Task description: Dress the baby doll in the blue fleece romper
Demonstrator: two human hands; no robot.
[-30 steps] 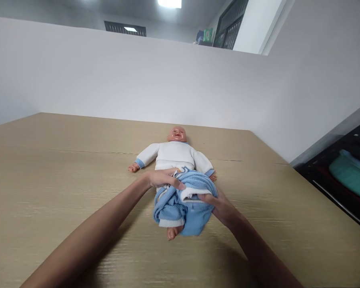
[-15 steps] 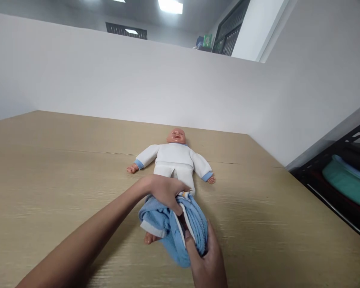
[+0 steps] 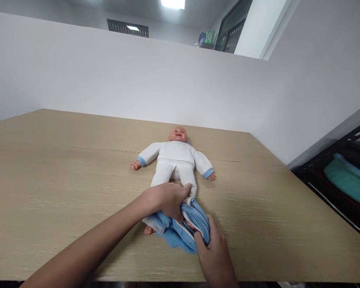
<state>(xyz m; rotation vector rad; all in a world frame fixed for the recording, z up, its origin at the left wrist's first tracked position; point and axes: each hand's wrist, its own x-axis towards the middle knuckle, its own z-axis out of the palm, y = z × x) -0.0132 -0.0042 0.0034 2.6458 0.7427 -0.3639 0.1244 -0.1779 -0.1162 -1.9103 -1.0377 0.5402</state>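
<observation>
Here, the right hand (image 3: 209, 241) clasps the bunched blue garment (image 3: 198, 218) between thumb and fingers — the left hand (image 3: 171, 199), knuckles up, arches across the doll (image 3: 176, 153), which stretches beyond its fingers; its grip I cannot tell.

A pale wood-grain counter (image 3: 63, 192) runs back to a white wall (image 3: 138, 76). Above the wall's top edge show a bright ceiling light (image 3: 173, 3), a dark slatted grille (image 3: 117, 26) and, farther right, a green package (image 3: 210, 37) beside a blue item (image 3: 202, 37), then dark window bars (image 3: 230, 34) and a white pillar (image 3: 256, 30). At right, a black perforated metal rack (image 3: 352, 135) holds green fabric (image 3: 345, 180) with a light-blue edge
</observation>
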